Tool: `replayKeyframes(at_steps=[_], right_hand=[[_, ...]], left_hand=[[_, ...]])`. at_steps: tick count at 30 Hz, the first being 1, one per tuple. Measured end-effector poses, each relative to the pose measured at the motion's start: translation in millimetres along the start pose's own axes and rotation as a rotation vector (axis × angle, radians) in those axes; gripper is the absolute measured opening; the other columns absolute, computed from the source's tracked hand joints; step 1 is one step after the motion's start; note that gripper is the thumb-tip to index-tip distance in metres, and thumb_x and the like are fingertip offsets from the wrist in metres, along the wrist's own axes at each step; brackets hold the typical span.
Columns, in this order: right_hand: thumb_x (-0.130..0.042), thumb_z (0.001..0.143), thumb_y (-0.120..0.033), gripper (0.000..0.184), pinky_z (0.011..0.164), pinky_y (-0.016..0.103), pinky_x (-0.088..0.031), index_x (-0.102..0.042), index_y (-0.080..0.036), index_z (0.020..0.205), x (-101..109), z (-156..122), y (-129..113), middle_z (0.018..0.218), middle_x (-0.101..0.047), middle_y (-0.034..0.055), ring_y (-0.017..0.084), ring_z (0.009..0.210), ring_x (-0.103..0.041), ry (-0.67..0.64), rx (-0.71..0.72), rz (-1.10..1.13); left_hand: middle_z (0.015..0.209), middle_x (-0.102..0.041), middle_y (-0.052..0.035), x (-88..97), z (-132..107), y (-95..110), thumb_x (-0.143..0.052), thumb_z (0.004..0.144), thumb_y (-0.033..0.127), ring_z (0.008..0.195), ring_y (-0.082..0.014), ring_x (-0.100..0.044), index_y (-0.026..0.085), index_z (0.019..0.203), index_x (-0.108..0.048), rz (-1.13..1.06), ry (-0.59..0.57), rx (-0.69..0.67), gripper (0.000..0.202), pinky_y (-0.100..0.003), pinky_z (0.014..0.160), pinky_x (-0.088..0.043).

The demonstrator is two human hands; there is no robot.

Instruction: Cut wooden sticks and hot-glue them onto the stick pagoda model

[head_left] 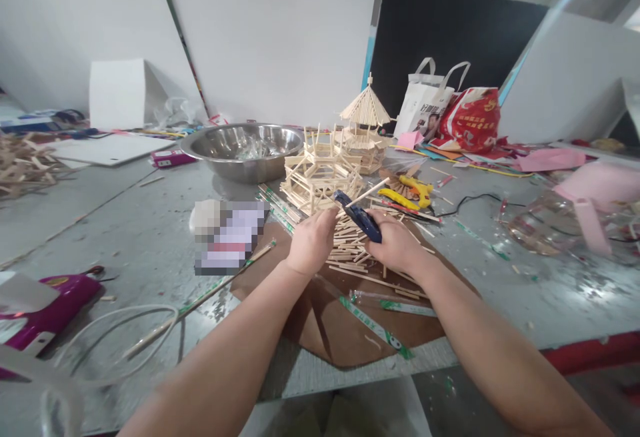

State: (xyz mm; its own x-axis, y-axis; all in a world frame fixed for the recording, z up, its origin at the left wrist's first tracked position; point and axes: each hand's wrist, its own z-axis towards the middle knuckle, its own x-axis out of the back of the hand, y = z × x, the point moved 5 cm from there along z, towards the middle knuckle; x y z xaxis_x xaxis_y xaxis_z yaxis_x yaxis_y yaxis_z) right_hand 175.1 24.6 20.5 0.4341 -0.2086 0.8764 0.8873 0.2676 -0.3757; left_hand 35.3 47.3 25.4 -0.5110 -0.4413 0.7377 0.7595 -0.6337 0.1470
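My right hand [395, 240] is wrapped around a dark blue pliers-like tool [364, 220], which slants up toward the left. A thin wooden stick [370, 191] crosses the tool and points up to the right. My left hand [314, 240] is closed at the stick's lower end, close beside the tool; its fingertips are partly hidden. Below and between my hands lies a pile of short wooden sticks [347, 243] on a brown mat [330, 340]. Just beyond stands a many-sided stick frame [323, 173], open at the top.
A roofed stick pavilion [367, 107] stands behind the frame, beside a steel bowl [240, 173]. Yellow-handled tools [417, 191] lie right of the pile. A phone [233, 237] lies at left, a magenta device [55, 307] with a cable nearer me. Bags [470, 120] stand at back right.
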Motion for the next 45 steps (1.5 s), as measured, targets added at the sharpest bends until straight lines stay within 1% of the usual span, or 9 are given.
replayKeyframes(at_steps=[12, 18, 24, 26, 28, 31, 33, 38, 45], right_hand=[[-0.048, 0.062, -0.022, 0.045, 0.078, 0.029, -0.037, -0.046, -0.016, 0.107, 0.8, 0.3, -0.2, 0.099, -0.057, 0.0080, 0.021, 0.093, -0.050, -0.012, -0.021, -0.063], [-0.047, 0.063, -0.015, 0.039, 0.077, 0.027, -0.037, -0.049, -0.015, 0.101, 0.4, 1.0, -1.7, 0.095, -0.057, 0.0081, 0.020, 0.089, -0.050, 0.040, -0.045, -0.102], [-0.044, 0.063, -0.012, 0.031, 0.068, 0.025, -0.039, -0.051, -0.018, 0.093, -2.0, -0.1, -1.0, 0.085, -0.059, 0.0064, 0.019, 0.081, -0.054, 0.062, -0.076, -0.097], [-0.044, 0.066, -0.016, 0.027, 0.067, 0.026, -0.039, -0.051, -0.018, 0.092, -2.8, -0.4, 0.1, 0.084, -0.060, 0.0063, 0.020, 0.078, -0.056, 0.076, -0.108, -0.111], [-0.044, 0.071, -0.028, 0.025, 0.066, 0.027, -0.038, -0.051, -0.018, 0.093, -2.9, -0.9, 0.5, 0.083, -0.061, 0.0070, 0.021, 0.076, -0.056, 0.089, -0.144, -0.128], [-0.039, 0.073, -0.049, 0.037, 0.063, 0.028, -0.038, -0.052, -0.019, 0.092, -1.9, -1.5, -0.9, 0.080, -0.062, 0.0071, 0.022, 0.075, -0.057, 0.083, -0.163, -0.138], [-0.033, 0.073, -0.057, 0.045, 0.061, 0.028, -0.037, -0.052, -0.020, 0.090, -0.8, -1.6, -1.7, 0.078, -0.062, 0.0070, 0.022, 0.074, -0.058, 0.060, -0.150, -0.139], [-0.014, 0.079, -0.056, 0.055, 0.060, 0.027, -0.035, -0.053, -0.017, 0.080, 1.2, -0.9, 1.9, 0.075, -0.063, 0.0095, 0.022, 0.075, -0.058, 0.014, -0.139, -0.179], [-0.006, 0.077, -0.059, 0.063, 0.057, 0.026, -0.033, -0.053, -0.017, 0.074, 0.0, 0.2, 3.3, 0.073, -0.063, 0.0103, 0.021, 0.073, -0.058, -0.044, -0.183, -0.255]], left_hand=[[0.071, -0.059, -0.0044, 1.0, 0.5, 4.4, -0.034, 0.077, 0.013, 0.068, -0.0145, -0.057, 0.016, 0.094, -0.050, 0.032, -0.016, -0.045, 0.023, -0.022, 0.058, -0.041], [0.071, -0.059, -0.0039, -1.5, 0.8, 4.5, -0.034, 0.078, 0.016, 0.066, -0.0139, -0.057, 0.016, 0.093, -0.050, 0.078, -0.083, -0.016, 0.021, -0.022, 0.058, -0.041], [0.075, -0.060, -0.0041, -3.5, 0.5, 6.0, -0.035, 0.078, 0.015, 0.069, -0.0145, -0.058, 0.017, 0.093, -0.048, 0.060, -0.117, 0.006, 0.021, -0.023, 0.060, -0.041], [0.075, -0.060, -0.0045, -4.6, 0.5, 5.4, -0.035, 0.078, 0.015, 0.070, -0.0152, -0.058, 0.017, 0.093, -0.048, 0.049, -0.134, 0.029, 0.020, -0.023, 0.060, -0.041], [0.077, -0.061, -0.0050, -6.0, 0.6, 4.6, -0.035, 0.078, 0.015, 0.071, -0.0161, -0.059, 0.016, 0.093, -0.048, 0.044, -0.150, 0.050, 0.020, -0.024, 0.059, -0.042], [0.079, -0.062, -0.0054, -7.7, 0.5, 3.7, -0.035, 0.078, 0.015, 0.072, -0.0168, -0.059, 0.016, 0.094, -0.047, 0.046, -0.162, 0.064, 0.021, -0.025, 0.060, -0.042], [0.079, -0.062, -0.0055, -8.3, 0.2, 3.7, -0.035, 0.078, 0.015, 0.072, -0.0173, -0.060, 0.016, 0.095, -0.047, 0.045, -0.163, 0.067, 0.021, -0.025, 0.059, -0.042], [0.077, -0.063, -0.0056, -10.2, -1.0, 4.7, -0.035, 0.079, 0.017, 0.071, -0.0174, -0.060, 0.017, 0.095, -0.047, 0.048, -0.189, 0.082, 0.020, -0.025, 0.058, -0.041], [0.077, -0.063, -0.0052, -15.8, -2.1, 3.7, -0.031, 0.082, 0.020, 0.072, -0.0170, -0.060, 0.016, 0.092, -0.048, 0.070, -0.267, 0.128, 0.020, -0.024, 0.058, -0.039]])
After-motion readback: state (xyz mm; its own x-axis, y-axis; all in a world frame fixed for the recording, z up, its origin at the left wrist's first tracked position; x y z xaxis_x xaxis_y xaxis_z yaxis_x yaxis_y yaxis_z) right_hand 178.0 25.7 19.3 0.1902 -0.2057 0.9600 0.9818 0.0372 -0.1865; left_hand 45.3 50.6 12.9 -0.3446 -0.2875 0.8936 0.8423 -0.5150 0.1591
